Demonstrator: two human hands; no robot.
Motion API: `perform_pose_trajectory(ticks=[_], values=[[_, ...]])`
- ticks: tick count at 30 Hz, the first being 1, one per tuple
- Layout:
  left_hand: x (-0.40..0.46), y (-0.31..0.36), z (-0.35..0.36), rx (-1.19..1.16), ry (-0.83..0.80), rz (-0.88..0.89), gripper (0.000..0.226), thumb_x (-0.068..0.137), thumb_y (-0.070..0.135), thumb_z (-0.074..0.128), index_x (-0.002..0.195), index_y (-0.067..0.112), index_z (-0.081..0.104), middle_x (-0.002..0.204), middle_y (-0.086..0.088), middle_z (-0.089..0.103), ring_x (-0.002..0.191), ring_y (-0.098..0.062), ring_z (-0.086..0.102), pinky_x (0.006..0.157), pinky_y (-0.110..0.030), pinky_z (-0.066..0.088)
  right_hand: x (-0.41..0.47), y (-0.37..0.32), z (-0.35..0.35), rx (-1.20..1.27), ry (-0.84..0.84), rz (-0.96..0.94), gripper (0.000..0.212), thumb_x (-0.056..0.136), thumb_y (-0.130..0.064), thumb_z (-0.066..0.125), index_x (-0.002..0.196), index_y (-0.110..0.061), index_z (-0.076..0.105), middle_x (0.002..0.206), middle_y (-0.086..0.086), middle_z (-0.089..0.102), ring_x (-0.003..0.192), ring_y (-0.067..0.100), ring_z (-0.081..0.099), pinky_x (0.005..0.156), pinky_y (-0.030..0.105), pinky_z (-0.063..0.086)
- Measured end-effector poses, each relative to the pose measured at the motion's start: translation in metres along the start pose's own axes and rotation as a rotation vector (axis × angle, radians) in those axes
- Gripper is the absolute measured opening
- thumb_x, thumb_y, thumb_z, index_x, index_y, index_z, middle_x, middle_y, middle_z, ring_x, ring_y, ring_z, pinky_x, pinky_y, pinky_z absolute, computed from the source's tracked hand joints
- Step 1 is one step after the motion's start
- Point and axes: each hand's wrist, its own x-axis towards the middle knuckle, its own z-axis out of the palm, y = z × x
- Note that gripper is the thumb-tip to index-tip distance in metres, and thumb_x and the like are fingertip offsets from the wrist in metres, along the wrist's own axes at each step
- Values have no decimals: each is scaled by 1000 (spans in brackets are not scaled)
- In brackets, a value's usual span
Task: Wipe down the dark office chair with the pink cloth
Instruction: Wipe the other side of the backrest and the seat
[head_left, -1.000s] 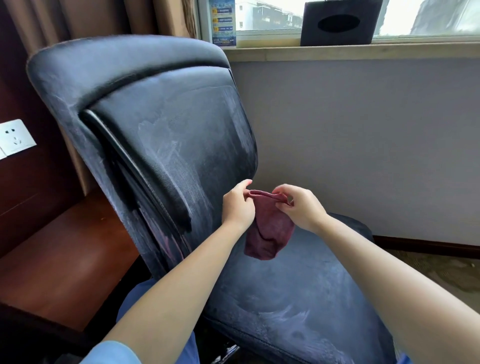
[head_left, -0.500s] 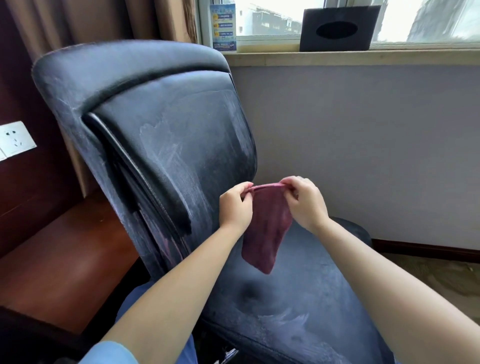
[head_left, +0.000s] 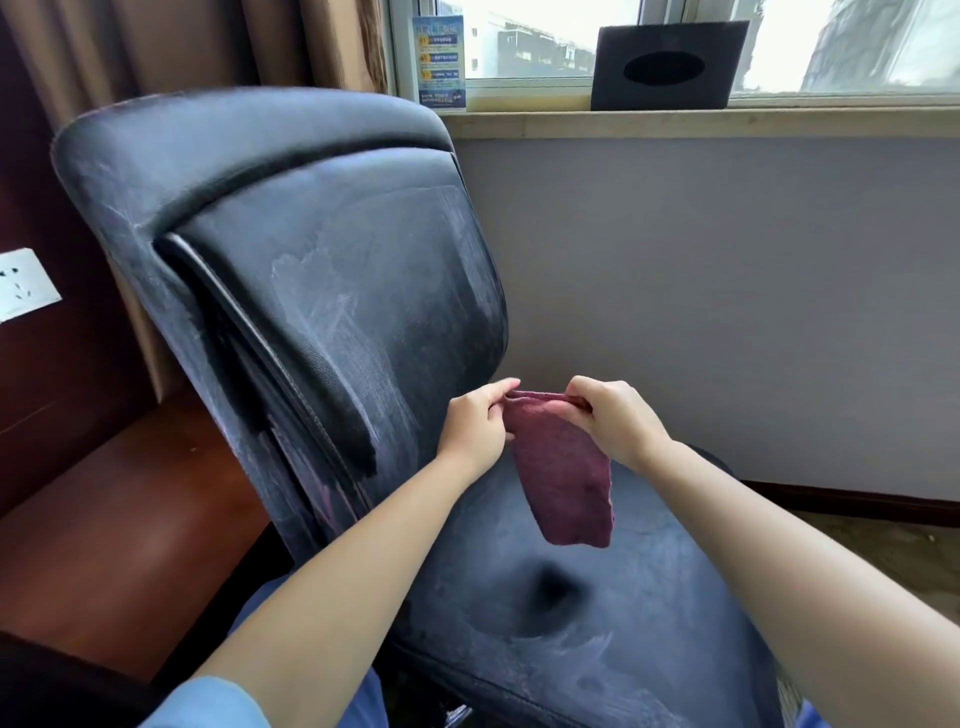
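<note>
Cloth position: the pink cloth (head_left: 563, 475) is held up in the air over the seat (head_left: 597, 613) of the dark office chair (head_left: 332, 291), just right of the lower backrest; no contact with the chair can be seen.
Cloth axis: the top hem is stretched left to right between the hands, and the rest hangs down with its long axis near vertical, the lower end tilted slightly right.
Left hand: the left hand (head_left: 475, 423) pinches the left end of the hem between thumb and fingers.
Right hand: the right hand (head_left: 615, 418) grips the right end of the hem, fingers curled over it.
Key relation: the dusty backrest lies to the left and far side of the cloth, and the left hand is judged nearer to it; the seat lies directly below, near both hands alike.
Step judged: the cloth appears to be spread or refolded, with wiping not yet begun on these surfaces.
Hidden: the chair base and armrests are cut off or covered by the forearms; the fingertips behind the hem cannot be made out.
</note>
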Motion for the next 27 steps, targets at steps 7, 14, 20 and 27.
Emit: perform_pose_trajectory(ticks=[7, 14, 20, 27], values=[[0, -3, 4, 80, -70, 11, 25, 81, -4, 63, 103, 3, 72, 102, -9, 70, 94, -19, 67, 88, -20, 50, -2, 14, 1, 43, -201, 0, 17, 82, -13, 66, 97, -20, 66, 83, -7, 61, 78, 18, 55, 73, 28, 48], [5, -4, 4, 173, -3, 94, 13, 83, 13, 71, 95, 8, 75, 93, -6, 71, 79, -16, 64, 79, -25, 50, -9, 17, 6, -20, -97, 30, 17, 94, -26, 51, 101, -17, 64, 88, -4, 66, 80, 17, 55, 72, 30, 46], [7, -3, 12, 187, 10, 116, 18, 91, 15, 62, 104, 13, 73, 102, -1, 73, 96, -16, 66, 89, -29, 50, -9, 21, 5, -57, -154, 89, 44, 98, -36, 40, 70, -4, 49, 62, 2, 51, 68, 22, 48, 62, 33, 36], [19, -7, 17, 223, -6, 101, 33, 98, 7, 44, 124, 12, 62, 124, -3, 64, 117, -18, 57, 103, -28, 41, 4, 32, 11, 90, 90, 62, 7, 87, -15, 59, 86, -16, 66, 78, -4, 61, 73, 18, 55, 70, 34, 49]])
